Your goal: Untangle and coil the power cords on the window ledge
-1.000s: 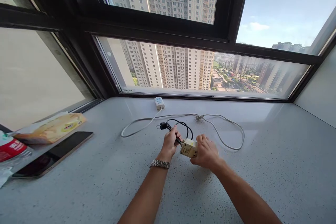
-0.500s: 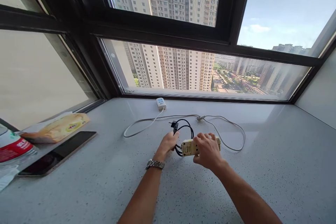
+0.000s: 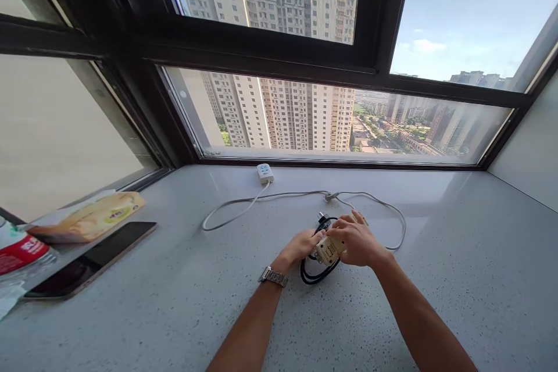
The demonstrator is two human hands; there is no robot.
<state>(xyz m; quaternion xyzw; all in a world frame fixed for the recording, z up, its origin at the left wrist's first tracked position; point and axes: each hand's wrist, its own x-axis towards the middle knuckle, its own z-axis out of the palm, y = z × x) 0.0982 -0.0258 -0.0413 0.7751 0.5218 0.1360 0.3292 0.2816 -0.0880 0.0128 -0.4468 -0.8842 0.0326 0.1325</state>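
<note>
My right hand (image 3: 360,241) is closed over a cream-coloured power strip (image 3: 328,250), hiding much of its top. Against the strip's near-left end, my left hand (image 3: 301,247) grips the coiled black power cord (image 3: 311,279). Loops of that cord hang below and around the end of the strip. The cord's black plug (image 3: 323,218) sticks up just beyond my left fingers, prongs pointing away. Behind my hands a second, white cord (image 3: 288,193) lies in loose loops on the speckled sill.
A small white socket block (image 3: 265,173) sits by the window frame, joined to the white cord. To the left lie a phone (image 3: 89,261), a yellow tissue pack (image 3: 93,218) and a bottle with a red label (image 3: 24,253). The window (image 3: 279,154) bounds the far side.
The power strip has turned so its left end points toward me. My left hand and the cord coil have moved right, against the strip; the plug has moved right too.
</note>
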